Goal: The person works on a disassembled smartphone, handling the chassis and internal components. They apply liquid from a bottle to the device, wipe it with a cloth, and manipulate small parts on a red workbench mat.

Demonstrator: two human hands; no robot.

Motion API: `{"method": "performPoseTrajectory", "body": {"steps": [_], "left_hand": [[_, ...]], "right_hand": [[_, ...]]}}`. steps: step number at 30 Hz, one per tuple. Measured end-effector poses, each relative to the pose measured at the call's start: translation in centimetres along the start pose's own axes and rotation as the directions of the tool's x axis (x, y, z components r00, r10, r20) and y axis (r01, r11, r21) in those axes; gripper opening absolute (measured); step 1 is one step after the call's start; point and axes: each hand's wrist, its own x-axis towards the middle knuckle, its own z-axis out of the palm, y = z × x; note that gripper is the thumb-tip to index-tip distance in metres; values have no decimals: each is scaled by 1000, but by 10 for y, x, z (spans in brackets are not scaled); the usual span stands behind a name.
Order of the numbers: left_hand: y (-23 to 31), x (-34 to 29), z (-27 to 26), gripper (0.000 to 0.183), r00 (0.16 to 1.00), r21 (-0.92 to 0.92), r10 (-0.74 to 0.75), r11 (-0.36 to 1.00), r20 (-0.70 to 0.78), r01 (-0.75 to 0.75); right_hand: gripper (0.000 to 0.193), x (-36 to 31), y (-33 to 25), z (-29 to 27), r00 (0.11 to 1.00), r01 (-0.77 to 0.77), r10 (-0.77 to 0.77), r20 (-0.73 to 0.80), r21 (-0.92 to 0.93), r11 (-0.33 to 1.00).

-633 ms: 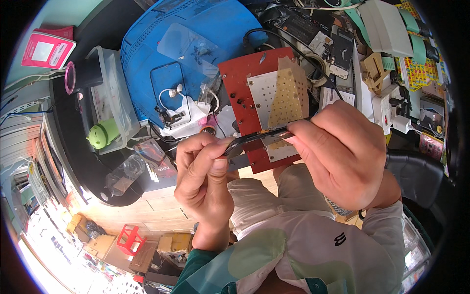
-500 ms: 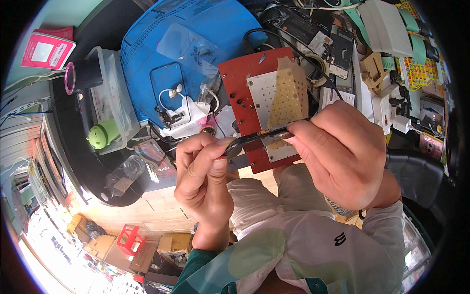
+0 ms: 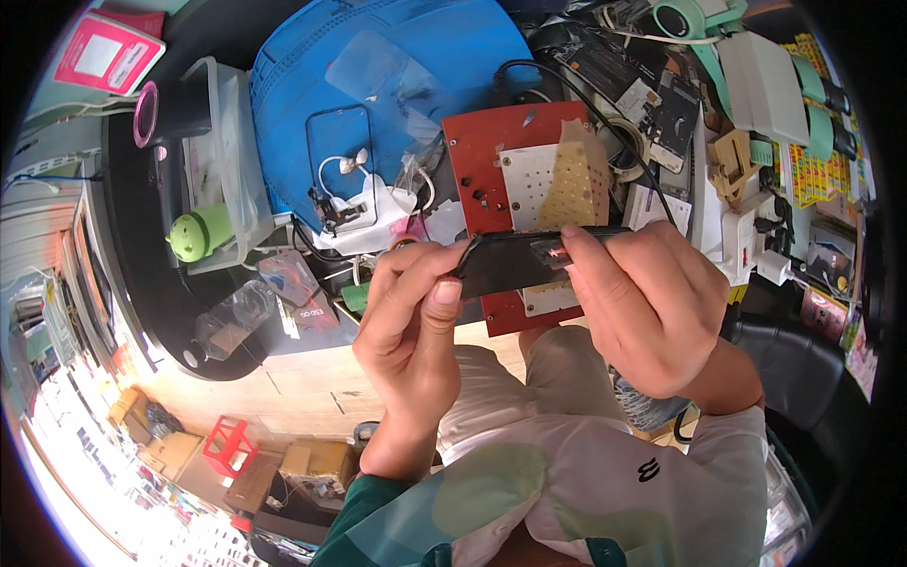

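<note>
A thin black smartphone (image 3: 501, 266) is held up between my hands, one flat dark face toward the view. My left hand (image 3: 408, 326) pinches its left end between thumb and bent fingers. Its right end is pinched by my right hand (image 3: 652, 317), whose fingers hide part of it. By the right fingertips, a small dark shiny patch (image 3: 548, 252) shows against the phone; I cannot tell whether it is a separate piece. Behind the phone lies a red board (image 3: 463, 142) with a perforated metal plate (image 3: 529, 184), partly covered by the phone.
A large blue mat (image 3: 293, 104) covers the desk at the far left, with a white charger and cables (image 3: 378, 213) on it. A clear plastic bin (image 3: 248, 161) and green figure (image 3: 200, 233) stand left. At right are a microscope (image 3: 770, 85) and power strip (image 3: 751, 231).
The phone has tilted from nearly edge-on, so its broad dark face now shows. Both hands still grip its ends. The whole view has shifted slightly.
</note>
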Motion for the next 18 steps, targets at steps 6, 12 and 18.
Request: {"method": "performPoseTrajectory", "body": {"steps": [6, 12, 18], "left_hand": [[-6, -4, -2, 22, 998, -21, -56, 998, -27, 55], [-9, -4, -1, 23, 996, -63, -75, 995, -49, 72], [-8, -3, -1, 23, 995, -89, -88, 993, -56, 83]], "right_hand": [[40, 4, 0, 10, 999, 41, -40, 30, -36, 999], [30, 17, -7, 1, 985, -6, 8, 173, -13, 1000], [29, 23, -8, 6, 987, 23, -20, 157, -22, 999]]}}
